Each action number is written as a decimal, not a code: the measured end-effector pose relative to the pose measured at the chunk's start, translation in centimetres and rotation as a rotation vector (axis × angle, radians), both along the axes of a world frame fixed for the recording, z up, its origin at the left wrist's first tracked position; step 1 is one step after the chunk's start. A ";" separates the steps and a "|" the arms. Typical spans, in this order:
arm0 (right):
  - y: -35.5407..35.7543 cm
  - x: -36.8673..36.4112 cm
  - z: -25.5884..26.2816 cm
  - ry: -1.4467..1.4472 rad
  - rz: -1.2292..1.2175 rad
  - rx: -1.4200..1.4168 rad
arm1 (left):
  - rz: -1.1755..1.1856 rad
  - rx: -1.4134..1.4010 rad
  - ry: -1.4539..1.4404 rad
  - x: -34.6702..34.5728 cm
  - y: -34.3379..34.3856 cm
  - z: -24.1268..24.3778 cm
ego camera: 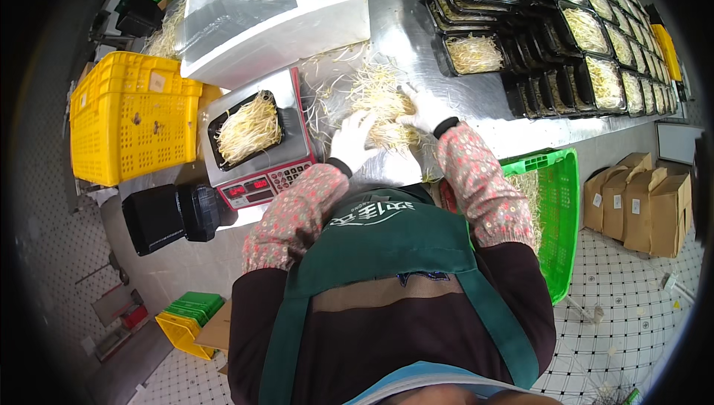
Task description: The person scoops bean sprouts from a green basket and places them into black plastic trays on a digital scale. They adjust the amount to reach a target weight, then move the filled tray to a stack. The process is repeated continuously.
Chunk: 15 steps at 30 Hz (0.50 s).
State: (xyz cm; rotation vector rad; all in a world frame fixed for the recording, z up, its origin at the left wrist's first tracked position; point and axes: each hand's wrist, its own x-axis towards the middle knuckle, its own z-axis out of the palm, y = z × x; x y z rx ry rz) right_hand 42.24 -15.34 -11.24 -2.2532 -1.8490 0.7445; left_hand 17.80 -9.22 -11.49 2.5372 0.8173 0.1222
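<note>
A loose heap of bean sprouts (382, 98) lies on the steel table (399, 25) before me. My left hand (352, 140), in a white glove, presses its fingers into the near left side of the heap. From the right, my right hand (427, 108), also white-gloved, clasps the sprouts between thumb and fingers. The fingertips of both hands are partly hidden among the strands. Left of my hands, a black plastic tray (211, 126) filled with sprouts rests on the steel pan of a digital scale (290, 120). Stray sprouts are scattered between scale and heap.
A white foam box (279, 45) stands behind the scale, a yellow crate (134, 120) to its left. Black empty trays (153, 218) sit at the near left edge. Stacked sprout-filled trays (585, 31) cover the right. A green crate (560, 226) holding sprouts is beside my right arm.
</note>
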 end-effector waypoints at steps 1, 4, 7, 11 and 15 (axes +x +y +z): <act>-1.1 -0.1 1.2 0.087 -0.069 0.065 | 0.052 -0.005 0.043 -0.4 -0.2 0.6; -3.0 -3.1 3.8 -0.290 0.008 0.043 | -0.017 0.063 0.132 1.2 1.6 -0.1; -2.9 -3.6 2.1 -0.234 0.030 -0.007 | -0.063 0.083 0.155 4.1 4.0 -1.4; -0.8 -3.4 6.2 -0.009 -0.029 -0.214 | -0.029 0.136 0.145 3.8 4.6 -6.8; -2.1 0.6 -0.2 -0.142 0.083 -0.070 | -0.089 0.113 0.062 3.2 3.7 -5.5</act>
